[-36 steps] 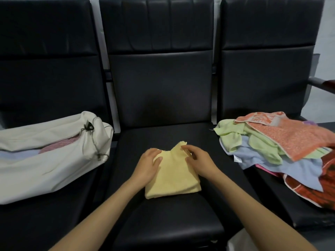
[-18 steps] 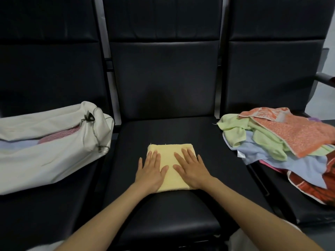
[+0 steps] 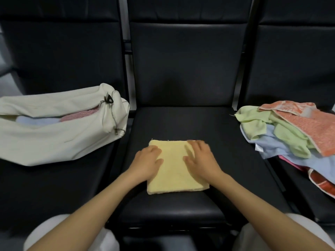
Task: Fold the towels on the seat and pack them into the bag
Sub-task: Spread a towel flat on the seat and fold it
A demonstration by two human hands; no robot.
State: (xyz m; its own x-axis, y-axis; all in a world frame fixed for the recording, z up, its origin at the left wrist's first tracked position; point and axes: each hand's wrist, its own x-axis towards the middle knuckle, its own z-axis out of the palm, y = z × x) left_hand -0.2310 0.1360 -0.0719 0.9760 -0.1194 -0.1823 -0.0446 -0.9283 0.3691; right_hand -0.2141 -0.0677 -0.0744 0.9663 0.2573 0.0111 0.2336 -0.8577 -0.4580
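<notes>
And the hands have parted! Half a second ago they lay flat, side by side, on the near half of the yellow towel [image 3: 175, 169]; now they sit further up and out at its two sides, and the near edge shows bare.

The setting is a row of three black padded seats with tall backrests [image 3: 184, 60]. The folded yellow towel lies flat near the front of the middle seat [image 3: 181, 124]. On the left seat [image 3: 45, 187] a cream drawstring bag [image 3: 54, 142] lies on its side with its mouth agape, a pink towel [image 3: 79, 115] and a pale blue one [image 3: 36, 121] showing inside. On the right seat [image 3: 299, 187], well apart from the yellow one, sits a loose pile of towels [image 3: 290, 134] in green, orange, blue and red.

The left hand [image 3: 147, 160] rests palm down over the towel's left edge, thumb on the cloth, fingers loosely bent and gripping nothing. The right hand [image 3: 201, 159] lies on the right part with its fingers spread, the tips blurred near the far right corner. Both forearms reach in from the bottom.
</notes>
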